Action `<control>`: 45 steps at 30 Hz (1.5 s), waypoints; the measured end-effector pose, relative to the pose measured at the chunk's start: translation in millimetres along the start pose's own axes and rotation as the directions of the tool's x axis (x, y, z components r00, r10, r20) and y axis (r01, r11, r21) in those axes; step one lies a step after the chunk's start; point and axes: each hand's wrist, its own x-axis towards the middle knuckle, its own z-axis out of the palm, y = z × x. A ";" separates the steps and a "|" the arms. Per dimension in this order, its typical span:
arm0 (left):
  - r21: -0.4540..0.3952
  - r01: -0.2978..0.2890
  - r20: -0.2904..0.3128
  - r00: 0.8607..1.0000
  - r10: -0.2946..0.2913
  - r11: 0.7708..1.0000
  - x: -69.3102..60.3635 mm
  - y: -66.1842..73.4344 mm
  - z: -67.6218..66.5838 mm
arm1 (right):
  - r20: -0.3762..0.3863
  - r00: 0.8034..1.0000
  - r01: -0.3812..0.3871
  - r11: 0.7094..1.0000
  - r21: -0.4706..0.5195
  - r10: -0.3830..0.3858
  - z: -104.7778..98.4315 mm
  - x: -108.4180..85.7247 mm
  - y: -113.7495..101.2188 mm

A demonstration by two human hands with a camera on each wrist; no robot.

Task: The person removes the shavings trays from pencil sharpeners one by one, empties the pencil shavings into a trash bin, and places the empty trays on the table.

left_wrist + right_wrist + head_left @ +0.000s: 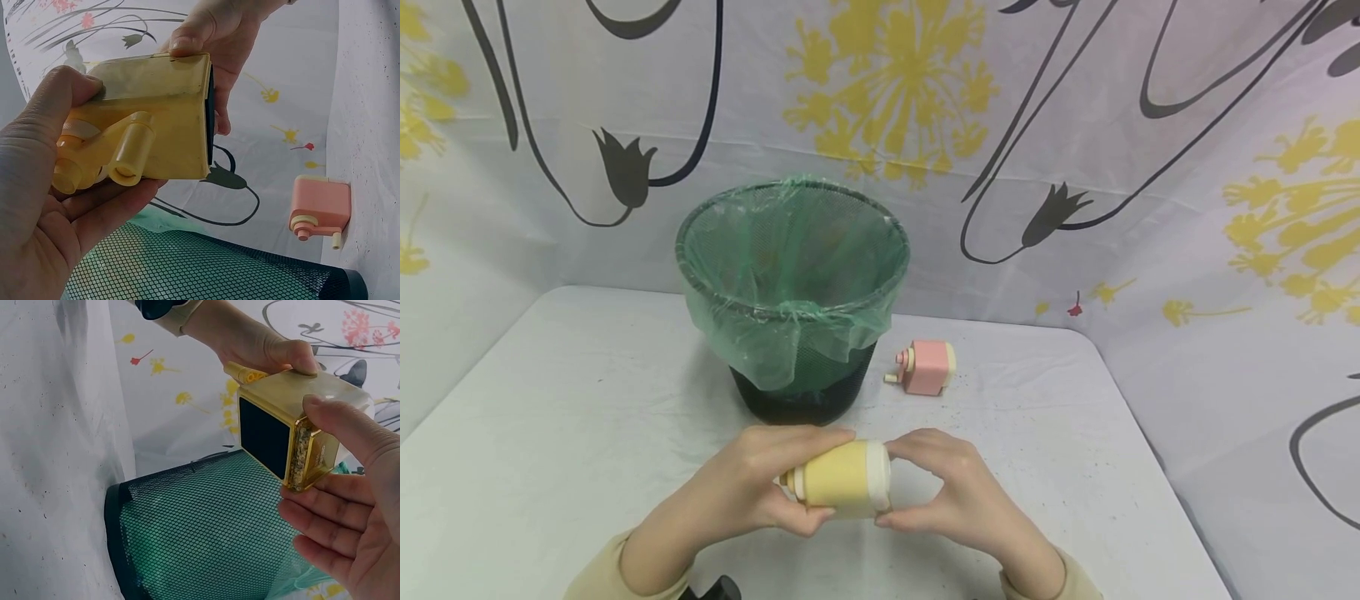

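Note:
A yellow pencil sharpener point(837, 476) with a whitish end is held level above the table, in front of the bin. The left hand point(752, 479) grips its crank side between thumb and fingers. On the opposite end, the thumb and fingertips of the right hand point(951, 487) pinch the edges. In the left wrist view the crank of the sharpener point(169, 119) points toward the camera. The right wrist view shows the sharpener's point(306, 394) dark square panel and a clear compartment point(312, 456) with shavings inside.
A black mesh bin point(801, 400) lined with a green bag point(760, 342) stands just beyond the hands. Right of it, a pink sharpener point(927, 367) sits on the white table point(1037, 450). Patterned cloth point(880, 108) hangs behind. Small dark specks lie on the table.

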 end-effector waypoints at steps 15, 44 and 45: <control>0.021 -0.012 -0.007 1.000 0.012 1.000 0.2 -0.2 -0.2 | -0.008 1.000 0.007 1.000 -0.008 -0.007 0.7 0.2 0.5; 0.011 -0.009 -0.003 1.000 0.009 1.000 0.6 0.1 -1.0 | -0.008 1.000 0.000 1.000 -0.025 0.000 -0.8 -0.6 1.7; 0.012 -0.008 -0.002 1.000 0.008 1.000 0.6 0.2 -1.1 | -0.008 1.000 -0.002 1.000 -0.025 0.001 -0.9 -0.6 1.7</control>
